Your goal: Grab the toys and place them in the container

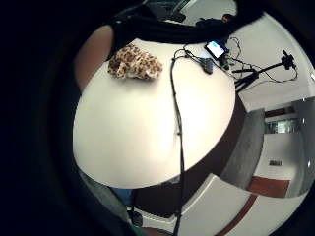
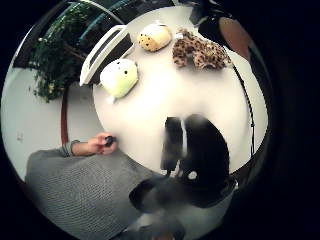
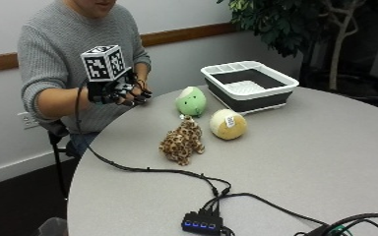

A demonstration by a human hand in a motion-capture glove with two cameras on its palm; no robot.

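Observation:
Three plush toys lie on the round grey table [image 3: 320,162]: a green one [image 3: 191,101], a cream-yellow one [image 3: 228,124] and a leopard-spotted one [image 3: 184,141]. Behind them stands the white container [image 3: 249,84] with a dark inside, nothing in it. My gloved right hand [image 3: 120,91] hovers above the table's near-left edge, well short of the toys, with fingers loosely curled around nothing. The thumb side palm view shows the green toy [image 2: 119,77], yellow toy [image 2: 154,37], leopard toy [image 2: 200,52] and container [image 2: 107,47]. In the little finger side view, only the leopard toy [image 1: 135,63] shows.
A black cable [image 3: 143,169] runs across the table to a small hub [image 3: 202,223] near the front edge. The bare left hand [image 2: 100,145] rests at the table's edge holding a small dark thing. A potted plant [image 3: 287,24] stands behind the container.

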